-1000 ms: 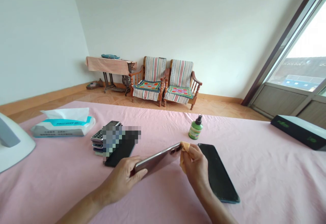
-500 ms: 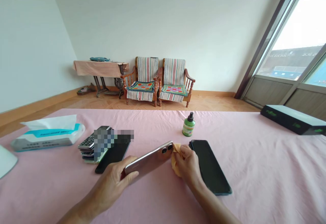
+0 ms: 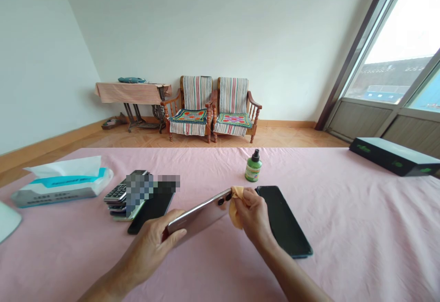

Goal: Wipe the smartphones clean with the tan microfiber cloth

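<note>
My left hand [image 3: 154, 240] grips the lower left end of a pinkish smartphone [image 3: 199, 217], which is tilted on its long edge with its back and round camera lenses towards me. My right hand [image 3: 253, 212] pinches a yellow cloth [image 3: 235, 210], pressed over the phone's upper right corner beside the lenses. Just right of that hand lies a black-screened smartphone [image 3: 287, 224], flat on the pink tablecloth [image 3: 213, 277]. Another dark phone [image 3: 151, 210] lies behind my left hand, partly blurred out, against a stack of older phones [image 3: 117, 199] with a keypad phone on top.
A green spray bottle [image 3: 253, 168] stands beyond my right hand. At the left are a tissue pack [image 3: 65, 186] and a white rounded object [image 3: 7, 219]; a black box [image 3: 392, 155] sits far right. Two wooden armchairs [image 3: 232, 105] stand beyond the table.
The cloth in my right hand has shifted slightly up and left, now wrapping over the phone's corner and partly covering a lens. My left hand keeps its hold; the view has turned slightly.
</note>
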Demonstrator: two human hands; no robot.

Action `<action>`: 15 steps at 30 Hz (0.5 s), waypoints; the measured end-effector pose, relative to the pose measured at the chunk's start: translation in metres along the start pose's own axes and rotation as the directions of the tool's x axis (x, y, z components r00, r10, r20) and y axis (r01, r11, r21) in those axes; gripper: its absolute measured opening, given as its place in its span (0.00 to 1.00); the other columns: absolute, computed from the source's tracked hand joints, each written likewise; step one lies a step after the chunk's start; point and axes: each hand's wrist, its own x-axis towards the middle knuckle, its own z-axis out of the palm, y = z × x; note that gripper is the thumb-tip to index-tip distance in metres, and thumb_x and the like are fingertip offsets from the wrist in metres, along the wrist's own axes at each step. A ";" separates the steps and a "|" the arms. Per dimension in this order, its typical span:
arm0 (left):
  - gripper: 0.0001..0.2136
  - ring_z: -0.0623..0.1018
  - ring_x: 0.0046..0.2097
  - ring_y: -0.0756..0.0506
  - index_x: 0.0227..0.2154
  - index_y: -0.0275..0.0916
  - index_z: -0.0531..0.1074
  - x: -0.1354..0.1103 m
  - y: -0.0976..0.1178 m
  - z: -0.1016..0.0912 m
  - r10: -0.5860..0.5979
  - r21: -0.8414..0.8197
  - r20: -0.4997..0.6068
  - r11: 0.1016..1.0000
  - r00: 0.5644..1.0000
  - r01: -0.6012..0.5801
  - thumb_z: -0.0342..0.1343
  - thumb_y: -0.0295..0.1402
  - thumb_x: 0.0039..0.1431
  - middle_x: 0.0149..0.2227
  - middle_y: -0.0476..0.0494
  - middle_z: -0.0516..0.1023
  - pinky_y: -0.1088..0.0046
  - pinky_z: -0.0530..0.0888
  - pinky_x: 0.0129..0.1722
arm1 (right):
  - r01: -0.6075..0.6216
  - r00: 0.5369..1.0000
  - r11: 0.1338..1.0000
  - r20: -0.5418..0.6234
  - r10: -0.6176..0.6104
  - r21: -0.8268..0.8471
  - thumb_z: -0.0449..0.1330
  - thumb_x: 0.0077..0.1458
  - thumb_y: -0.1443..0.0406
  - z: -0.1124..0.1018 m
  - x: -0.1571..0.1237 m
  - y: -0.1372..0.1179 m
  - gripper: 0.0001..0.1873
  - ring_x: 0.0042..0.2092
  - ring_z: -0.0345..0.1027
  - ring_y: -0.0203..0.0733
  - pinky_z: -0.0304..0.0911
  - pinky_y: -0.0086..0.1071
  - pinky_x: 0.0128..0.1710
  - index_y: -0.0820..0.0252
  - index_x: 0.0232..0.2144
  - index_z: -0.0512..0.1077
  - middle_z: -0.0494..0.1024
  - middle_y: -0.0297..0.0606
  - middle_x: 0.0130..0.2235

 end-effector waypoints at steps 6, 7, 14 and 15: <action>0.14 0.79 0.40 0.45 0.49 0.42 0.72 0.002 0.008 -0.003 -0.007 0.005 0.028 1.000 1.000 0.007 0.53 0.34 0.61 0.39 0.50 0.80 0.80 0.74 0.39 | -0.052 0.998 0.996 0.023 0.053 -0.069 0.53 0.40 0.69 0.002 -0.002 0.005 0.11 0.20 0.55 0.33 0.47 0.27 0.21 0.57 0.11 0.57 0.61 0.29 0.16; 0.14 0.79 0.40 0.44 0.49 0.43 0.72 0.002 0.007 -0.003 -0.010 0.004 0.024 1.000 1.000 0.010 0.53 0.34 0.60 0.40 0.49 0.80 0.79 0.73 0.40 | -0.047 0.999 0.996 0.023 0.049 -0.071 0.52 0.41 0.69 0.002 -0.002 0.004 0.10 0.21 0.56 0.34 0.48 0.27 0.22 0.57 0.12 0.58 0.62 0.29 0.17; 0.15 0.78 0.42 0.43 0.51 0.43 0.70 -0.002 -0.001 0.001 -0.026 0.007 0.031 1.000 0.999 0.025 0.52 0.34 0.62 0.40 0.49 0.79 0.77 0.73 0.43 | 0.010 1.000 0.994 0.022 -0.008 -0.111 0.52 0.44 0.69 0.001 -0.001 0.004 0.10 0.24 0.58 0.34 0.50 0.26 0.24 0.58 0.14 0.60 0.66 0.31 0.21; 0.14 0.78 0.42 0.44 0.51 0.43 0.70 -0.002 -0.001 0.001 -0.025 0.006 0.034 1.000 0.999 0.025 0.52 0.34 0.62 0.41 0.49 0.79 0.78 0.73 0.43 | -0.001 0.999 0.991 0.032 0.005 -0.131 0.53 0.42 0.70 0.001 -0.001 0.007 0.11 0.23 0.57 0.34 0.48 0.27 0.23 0.57 0.12 0.59 0.64 0.30 0.20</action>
